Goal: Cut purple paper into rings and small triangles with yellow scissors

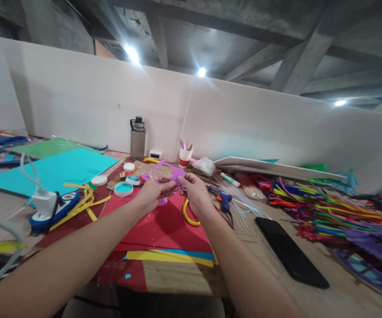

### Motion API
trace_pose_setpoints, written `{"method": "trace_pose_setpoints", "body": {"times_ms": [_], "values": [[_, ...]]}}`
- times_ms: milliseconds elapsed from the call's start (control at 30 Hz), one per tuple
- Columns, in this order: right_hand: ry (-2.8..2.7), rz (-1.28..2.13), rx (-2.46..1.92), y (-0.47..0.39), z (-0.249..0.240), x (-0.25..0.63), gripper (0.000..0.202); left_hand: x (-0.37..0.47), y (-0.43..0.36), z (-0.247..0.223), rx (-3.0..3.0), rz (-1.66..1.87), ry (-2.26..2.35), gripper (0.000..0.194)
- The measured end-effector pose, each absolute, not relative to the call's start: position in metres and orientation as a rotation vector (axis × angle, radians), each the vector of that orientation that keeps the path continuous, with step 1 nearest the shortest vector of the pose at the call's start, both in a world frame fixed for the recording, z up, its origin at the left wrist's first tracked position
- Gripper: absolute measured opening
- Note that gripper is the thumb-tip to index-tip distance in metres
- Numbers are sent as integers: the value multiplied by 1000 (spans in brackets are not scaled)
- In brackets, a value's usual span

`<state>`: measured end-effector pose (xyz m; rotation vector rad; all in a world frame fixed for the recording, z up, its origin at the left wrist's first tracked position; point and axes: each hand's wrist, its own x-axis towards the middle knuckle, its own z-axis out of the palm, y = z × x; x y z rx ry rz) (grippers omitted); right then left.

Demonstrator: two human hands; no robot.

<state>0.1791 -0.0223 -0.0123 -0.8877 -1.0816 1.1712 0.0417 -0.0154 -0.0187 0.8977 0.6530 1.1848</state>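
Both hands meet above a red sheet (164,229) on the surface (240,251), working at a purple sheet (170,170) with a rounded opening cut in it. The right hand (195,192) has its grip clamped on the sheet's right end, thumb against fingers; the left hand (156,193) has its grip drawn together at the lower edge and seems to clamp it too, though blur makes the exact contact hard to read. The purple sheet is held up off the surface, between the two hands. Under the right hand, a yellow ring-shaped piece (186,214) lies on the red sheet, whose near edge overlaps yellow and blue sheets. Left of the hands are an open round tub (123,188) with blue inside, white lids (99,180), yellow strips (91,198) and a large turquoise sheet (54,170). Behind them stand a grey bottle (138,143) and a red-and-white cup (185,157) of pens. To the right are a blue glue gun (225,202), a glue stick (229,179), a black phone (290,251) lying flat, and a heap of colourful pipe cleaners (326,207).
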Motion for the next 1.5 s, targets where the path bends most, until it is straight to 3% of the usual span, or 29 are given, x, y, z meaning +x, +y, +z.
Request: {"method": "trace_pose_setpoints", "body": {"times_ms": [333, 800, 1300, 1500], "values": [[-1018, 1206, -836, -21, -11, 181, 24, 43, -18, -14, 874, 1146, 590, 7], [-966, 1233, -777, -20, -11, 180, 25, 51, -27, -12, 899, 1167, 500, 20], [-988, 1202, -750, -23, -16, 168, 22, 49, -22, -20, 927, 1249, 576, 18], [-976, 1228, -774, -21, -9, 178, 31, 43, -20, -19, 966, 1169, 564, 17]]}}
